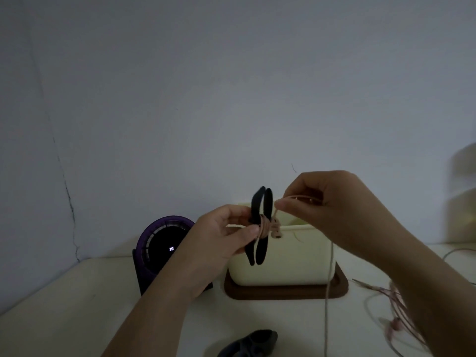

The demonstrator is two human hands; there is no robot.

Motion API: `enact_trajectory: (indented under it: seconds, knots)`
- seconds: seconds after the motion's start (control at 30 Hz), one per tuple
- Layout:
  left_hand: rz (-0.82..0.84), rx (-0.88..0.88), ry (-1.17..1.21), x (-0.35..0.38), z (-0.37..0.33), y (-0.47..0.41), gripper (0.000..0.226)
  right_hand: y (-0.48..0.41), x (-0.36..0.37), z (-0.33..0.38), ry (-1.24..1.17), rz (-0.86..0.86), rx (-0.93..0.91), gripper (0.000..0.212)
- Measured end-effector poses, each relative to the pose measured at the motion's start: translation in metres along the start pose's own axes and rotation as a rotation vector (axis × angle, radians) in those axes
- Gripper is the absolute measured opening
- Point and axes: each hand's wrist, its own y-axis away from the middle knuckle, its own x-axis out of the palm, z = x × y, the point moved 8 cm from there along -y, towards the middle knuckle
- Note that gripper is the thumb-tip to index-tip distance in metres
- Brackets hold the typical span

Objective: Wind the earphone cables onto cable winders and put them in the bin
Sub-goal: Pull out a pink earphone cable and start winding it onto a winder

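Leftmost, table [64,305]: a pale surface is being shown against a grey wall, and every resting item is being carried by it.
Round device [164,243]: a dark, purple-rimmed unit is being supported upright just left of the bin; "20" is being displayed on its black face.
Left hand [224,235]: the cable winder is being gripped at its waist, with thumb and fingertips being pressed onto it from the left.
Second winder [252,343]: a dark winder is being supported by the table at the bottom edge, and is being touched by neither hand.
Cable winder [260,222]: a black piece with two long flaps is being held upright in the air, in front of the bin's near left corner.
Earphone cable [269,226]: pinkish turns are being carried round the winder's waist. One strand is being led up to the right hand, and another is being let hang past the bin's front.
Bin [296,256]: a cream container is being supported on a brown tray [283,293], behind both hands.
Right hand [334,199]: the cable is being pinched between thumb and forefinger just right of the winder, the other fingers being curled.
Loose cables [394,305]: further pinkish cables are being supported by the table at the right, blurred.
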Motion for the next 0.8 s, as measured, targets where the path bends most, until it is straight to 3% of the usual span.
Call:
enact_trajectory:
  seconds: [0.27, 0.4, 0.5, 0.63, 0.8]
  knots:
    - [0.197, -0.002, -0.113, 0.007, -0.002, 0.004, 0.029, -0.002, -0.003, -0.013, -0.124, 0.032, 0.041, 0.024]
    - [0.328, -0.037, -0.036, 0.010, 0.000, 0.010, 0.024, -0.003, 0.005, -0.028, -0.402, 0.126, 0.092, 0.041]
    - [0.368, -0.049, 0.153, 0.017, -0.007, 0.014, 0.024, 0.002, 0.029, -0.042, -0.562, 0.249, 0.131, 0.051]
    - [0.179, -0.068, 0.488, 0.014, -0.009, 0.003, 0.026, 0.008, 0.064, -0.048, -0.747, 0.266, 0.247, 0.028]
    - [-0.078, -0.102, 0.763, -0.002, 0.007, -0.007, 0.045, 0.010, 0.073, -0.032, -0.369, 0.262, 0.215, 0.028]
